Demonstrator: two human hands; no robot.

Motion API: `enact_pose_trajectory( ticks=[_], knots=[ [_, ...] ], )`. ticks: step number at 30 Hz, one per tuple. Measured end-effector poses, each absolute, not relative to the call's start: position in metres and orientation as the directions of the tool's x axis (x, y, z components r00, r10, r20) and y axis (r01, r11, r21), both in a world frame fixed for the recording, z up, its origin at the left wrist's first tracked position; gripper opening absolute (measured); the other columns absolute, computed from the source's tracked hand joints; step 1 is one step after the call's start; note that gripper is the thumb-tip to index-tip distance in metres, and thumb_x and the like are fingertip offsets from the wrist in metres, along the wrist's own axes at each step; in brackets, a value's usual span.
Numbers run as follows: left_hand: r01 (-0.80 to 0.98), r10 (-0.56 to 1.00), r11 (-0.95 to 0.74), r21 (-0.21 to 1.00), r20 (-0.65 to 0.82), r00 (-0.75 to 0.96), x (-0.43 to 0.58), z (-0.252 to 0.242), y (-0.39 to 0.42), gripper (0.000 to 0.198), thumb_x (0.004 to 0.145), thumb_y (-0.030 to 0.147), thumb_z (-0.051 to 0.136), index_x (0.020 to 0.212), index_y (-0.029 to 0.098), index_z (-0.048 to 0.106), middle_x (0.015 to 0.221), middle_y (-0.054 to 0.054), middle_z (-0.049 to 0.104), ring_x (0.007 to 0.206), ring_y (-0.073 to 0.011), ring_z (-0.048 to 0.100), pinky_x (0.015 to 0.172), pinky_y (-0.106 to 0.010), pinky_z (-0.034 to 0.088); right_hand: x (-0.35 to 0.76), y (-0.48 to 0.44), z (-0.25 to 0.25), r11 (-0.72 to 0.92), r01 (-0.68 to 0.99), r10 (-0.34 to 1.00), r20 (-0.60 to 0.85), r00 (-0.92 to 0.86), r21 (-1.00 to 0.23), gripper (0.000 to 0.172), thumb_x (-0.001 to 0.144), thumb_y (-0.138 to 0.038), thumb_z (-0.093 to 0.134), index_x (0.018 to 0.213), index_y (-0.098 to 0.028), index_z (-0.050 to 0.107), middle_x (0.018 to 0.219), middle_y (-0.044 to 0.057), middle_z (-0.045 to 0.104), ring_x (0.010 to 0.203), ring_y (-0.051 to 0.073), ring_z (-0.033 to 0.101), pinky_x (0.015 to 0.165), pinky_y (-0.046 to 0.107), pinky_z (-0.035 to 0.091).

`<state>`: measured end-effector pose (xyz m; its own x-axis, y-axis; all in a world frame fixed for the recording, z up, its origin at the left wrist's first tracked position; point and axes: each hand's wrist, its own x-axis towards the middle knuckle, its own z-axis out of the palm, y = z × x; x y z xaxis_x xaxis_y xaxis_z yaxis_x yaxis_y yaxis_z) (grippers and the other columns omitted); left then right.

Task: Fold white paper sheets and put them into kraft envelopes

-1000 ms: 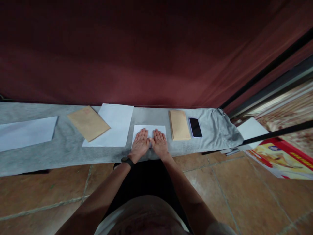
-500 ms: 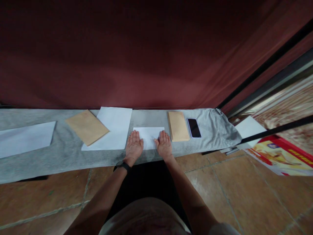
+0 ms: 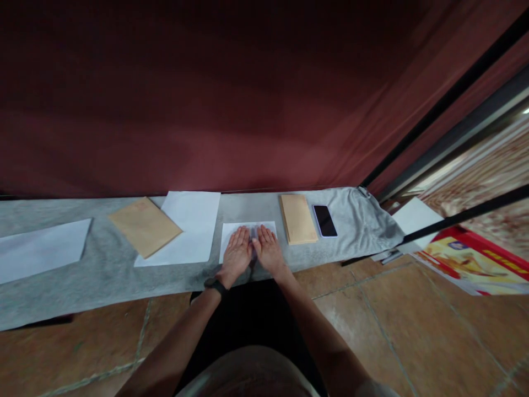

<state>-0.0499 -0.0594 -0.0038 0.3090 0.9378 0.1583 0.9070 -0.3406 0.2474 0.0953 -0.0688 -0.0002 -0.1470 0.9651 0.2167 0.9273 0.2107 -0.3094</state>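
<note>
A small white sheet (image 3: 226, 236) lies on the grey cloth in front of me. My left hand (image 3: 238, 251) rests flat on it, fingers stretched out, a dark band round the wrist. Flat on the sheet beside it is my right hand (image 3: 268, 249), its thumb close to the left one. Both palms face down and cover much of the paper. Just right of the sheet lies a stack of brown envelopes (image 3: 298, 219). To the left, a brown envelope (image 3: 144, 226) overlaps larger white paper (image 3: 194, 226).
A phone (image 3: 325, 221) lies right of the envelopes. More white paper (image 3: 41, 248) is at the far left of the grey cloth (image 3: 111, 281). A dark red curtain (image 3: 248, 138) hangs behind. A colourful box (image 3: 475, 262) stands at the lower right.
Both hands have slid inward over the small sheet, from its left and right sides to near its middle. The view has shifted slightly.
</note>
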Motion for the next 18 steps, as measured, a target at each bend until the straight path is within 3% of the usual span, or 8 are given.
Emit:
enact_pose_trajectory(
  ticks=[5,18],
  knots=[
    [0.903,0.927,-0.375,0.207,0.095,0.363,-0.043,-0.006,-0.042,0.058,0.098,0.02,0.024,0.151,0.002,0.04,0.159,-0.018,0.039,0.152,-0.0242,0.028,0.125,-0.043,0.024,0.084,-0.048,-0.002,0.269,0.903,0.959,0.182,-0.218,-0.335,0.053,0.109,-0.04,0.028,0.15,-0.012,0.047,0.156,0.011,0.046,0.149,0.02,0.036,0.124,0.041,0.027],
    [0.946,0.959,-0.26,0.194,0.163,0.23,-0.062,-0.014,-0.032,0.061,0.099,0.029,0.028,0.152,0.003,0.038,0.159,-0.019,0.038,0.152,-0.0253,0.029,0.124,-0.045,0.024,0.092,-0.043,-0.016,0.133,0.95,0.967,0.246,-0.062,-0.282,0.058,0.106,-0.044,0.034,0.151,-0.008,0.044,0.156,0.018,0.043,0.147,0.029,0.04,0.12,0.048,0.032]
  ],
)
